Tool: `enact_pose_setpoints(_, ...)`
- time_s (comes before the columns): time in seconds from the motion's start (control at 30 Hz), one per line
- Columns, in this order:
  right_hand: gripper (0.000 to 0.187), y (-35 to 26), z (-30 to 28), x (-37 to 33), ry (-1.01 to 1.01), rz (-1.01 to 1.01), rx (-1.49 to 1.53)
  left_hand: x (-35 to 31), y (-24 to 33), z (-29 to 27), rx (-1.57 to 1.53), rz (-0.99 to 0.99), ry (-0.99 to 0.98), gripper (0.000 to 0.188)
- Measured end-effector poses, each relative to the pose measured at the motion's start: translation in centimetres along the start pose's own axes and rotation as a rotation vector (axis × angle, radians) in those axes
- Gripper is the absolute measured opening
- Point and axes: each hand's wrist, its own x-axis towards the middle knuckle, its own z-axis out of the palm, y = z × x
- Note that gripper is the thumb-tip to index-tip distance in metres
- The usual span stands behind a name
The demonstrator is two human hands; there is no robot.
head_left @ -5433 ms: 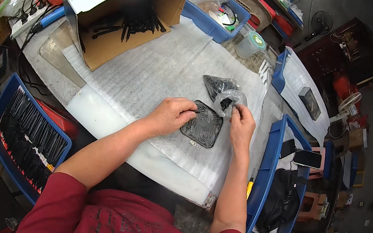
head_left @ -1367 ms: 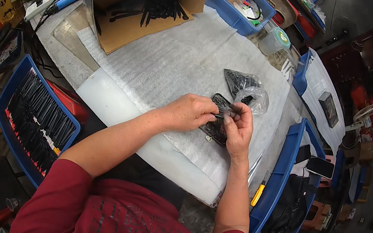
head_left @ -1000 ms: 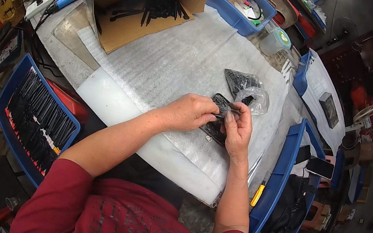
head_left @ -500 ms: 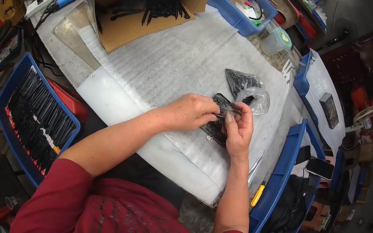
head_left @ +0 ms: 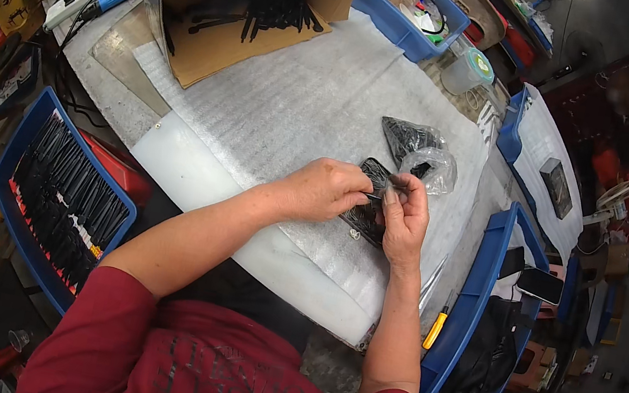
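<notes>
On white foam sheet (head_left: pixel 274 93) over worktop (head_left: pixel 89 75): shallow black tray (head_left: pixel 368 235), partly hidden under hands. Left hand (head_left: pixel 330 191) above its left side, right hand (head_left: pixel 407 223) above its right, fingers bent inward, tips near each other; cannot tell whether either grasps anything. Just beyond tray, clear plastic bag (head_left: pixel 416 142) with dark contents. Farther left, cardboard box (head_left: pixel 187 60) holding black rods (head_left: pixel 274 17).

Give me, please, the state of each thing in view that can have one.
Black tray: lying flat, partly hidden
Left hand: pinched, contents unclear
Right hand: pinched, contents unclear
Plastic bag: lying, black parts inside
Cardboard box: open toward the person, black rods inside
Clear tub: lidded
Left blue bin: open, filled
Phone: screen dark
</notes>
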Motion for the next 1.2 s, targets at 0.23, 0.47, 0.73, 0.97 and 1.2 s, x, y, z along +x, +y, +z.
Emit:
enact_pose_setpoints(0.23,0.009,0.12,-0.14,-0.03,-0.002,-0.071,-0.359,-0.14,-0.14,-0.02,-0.016,-0.015,0.007,0.012)
enact_pose_setpoints(0.47,0.012,-0.14,0.32,0.11,0.037,-0.245,-0.643,-0.19,-0.38,0.24,0.055,0.042,0.049,0.011)
enact_pose_setpoints(0.73,0.013,-0.12,0.12,0.1,0.026,-0.15,-0.482,-0.04,-0.15,0.06,0.015,-0.004,0.05,0.01)
enact_pose_setpoints(0.97,0.012,-0.29,0.04,0.04,-0.005,-0.185,-0.524,-0.05,-0.25,0.16,0.011,0.026,0.057,0.01)
enact_pose_setpoints(1.2,0.018,0.0,0.26,0.09,0.041,-0.009,-0.339,-0.01,-0.15,0.06,0.138,0.119,0.115,0.011)
